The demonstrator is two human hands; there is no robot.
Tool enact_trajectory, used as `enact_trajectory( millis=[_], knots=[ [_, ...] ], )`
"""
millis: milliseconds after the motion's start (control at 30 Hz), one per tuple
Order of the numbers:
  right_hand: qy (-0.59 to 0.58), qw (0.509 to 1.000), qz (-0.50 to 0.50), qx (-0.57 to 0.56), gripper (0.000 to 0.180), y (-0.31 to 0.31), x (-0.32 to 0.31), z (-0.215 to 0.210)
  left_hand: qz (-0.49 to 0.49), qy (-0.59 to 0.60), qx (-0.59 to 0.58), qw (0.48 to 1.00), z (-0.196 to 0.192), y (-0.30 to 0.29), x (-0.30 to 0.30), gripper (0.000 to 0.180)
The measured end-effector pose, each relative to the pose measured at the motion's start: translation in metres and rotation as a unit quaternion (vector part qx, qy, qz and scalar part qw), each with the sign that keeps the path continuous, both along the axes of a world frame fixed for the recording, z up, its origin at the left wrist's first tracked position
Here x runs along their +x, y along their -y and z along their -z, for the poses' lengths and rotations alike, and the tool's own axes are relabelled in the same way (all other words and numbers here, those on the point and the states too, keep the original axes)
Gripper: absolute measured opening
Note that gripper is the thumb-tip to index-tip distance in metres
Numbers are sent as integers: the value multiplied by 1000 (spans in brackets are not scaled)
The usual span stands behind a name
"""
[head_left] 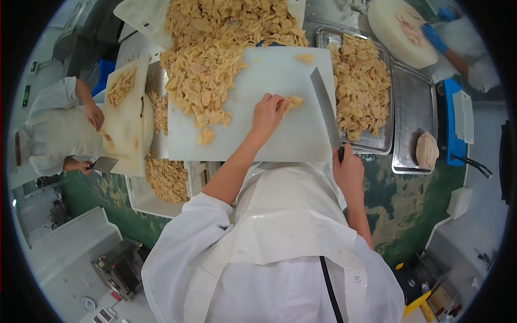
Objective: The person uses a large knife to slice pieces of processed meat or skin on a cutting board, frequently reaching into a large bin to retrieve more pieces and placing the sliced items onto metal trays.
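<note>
A white cutting board [285, 140] lies before me. On it my left hand [271, 112] has its fingers pressed together around a small yellow piece of chicken skin [294, 102], whose end pokes out to the right. My right hand [349, 171] is wrapped round the black handle of a long knife [326, 110]. The blade points away from me over the board's right edge, to the right of the piece. A big heap of pale yellow skin pieces [204, 81] covers the board's left side and continues beyond it. One more piece [305, 58] lies near the far edge.
To the right stands a metal tray [383, 141] filled with yellow pieces [362, 86]; another tray [412, 107] holds a pale rounded lump [427, 151]. A white crate [144, 200] of pieces sits lower left. Co-workers stand left, with a cleaver [104, 164], and far right, wearing blue gloves [434, 37].
</note>
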State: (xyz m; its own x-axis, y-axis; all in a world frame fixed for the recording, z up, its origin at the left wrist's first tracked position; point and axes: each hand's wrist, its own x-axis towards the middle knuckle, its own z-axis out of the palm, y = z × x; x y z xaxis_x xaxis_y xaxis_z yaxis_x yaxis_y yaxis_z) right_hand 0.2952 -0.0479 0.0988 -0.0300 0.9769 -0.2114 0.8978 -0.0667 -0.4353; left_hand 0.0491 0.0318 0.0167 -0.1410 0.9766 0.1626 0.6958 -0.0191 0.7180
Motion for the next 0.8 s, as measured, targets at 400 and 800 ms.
enact_trajectory(
  millis=[400, 800],
  knots=[
    [12, 995, -94, 15, 21, -13, -20, -1, 90, -77, 144, 982, 13, -1, -10, 12],
    [48, 993, -108, -28, 21, -15, -32, -14, 102, -97, 159, 977, 10, -9, -1, 8]
  ],
)
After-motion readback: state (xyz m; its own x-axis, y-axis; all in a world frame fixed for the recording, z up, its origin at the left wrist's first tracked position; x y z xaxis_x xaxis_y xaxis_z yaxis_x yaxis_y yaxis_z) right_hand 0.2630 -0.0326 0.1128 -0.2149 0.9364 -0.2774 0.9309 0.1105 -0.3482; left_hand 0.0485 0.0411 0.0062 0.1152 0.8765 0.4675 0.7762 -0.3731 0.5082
